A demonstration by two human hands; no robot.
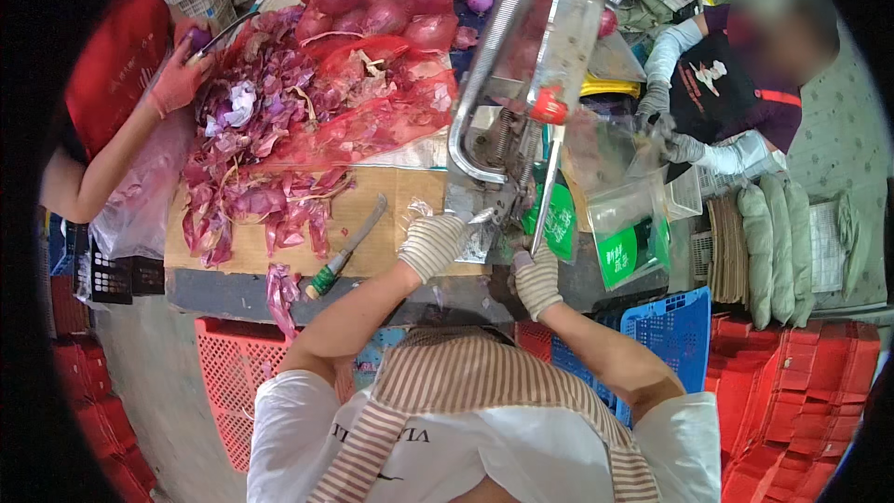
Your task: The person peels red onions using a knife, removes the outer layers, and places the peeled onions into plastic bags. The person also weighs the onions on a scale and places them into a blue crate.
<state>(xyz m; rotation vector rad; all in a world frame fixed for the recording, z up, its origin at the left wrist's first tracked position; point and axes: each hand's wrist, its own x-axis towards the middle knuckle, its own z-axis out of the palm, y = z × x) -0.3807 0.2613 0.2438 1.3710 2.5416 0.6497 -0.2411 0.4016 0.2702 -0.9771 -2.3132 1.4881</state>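
Note:
A bench-mounted metal machine [507, 154] with springs, a bent tube and a clear guard stands before me. My left hand [433, 247], in a striped knit glove, is at its lower left side. Its fingers are drawn together at the metal parts, and whatever they pinch is too small to make out. In a matching glove, my right hand [537, 284] closes around the lower end of a metal lever [549, 186] on the machine's right. Beside the lever lies a green-printed clear bag [556, 222]. To the left of my left hand is a knife [349, 247] with a green-wrapped handle.
Onion skins [251, 149] and a red net of onions [372, 9] cover the table's left and far parts. A co-worker [121, 84] on the left holds an onion and knife; another [736, 74] on the right handles clear bags. Red crates [787, 391] and a blue crate [675, 335] stand below.

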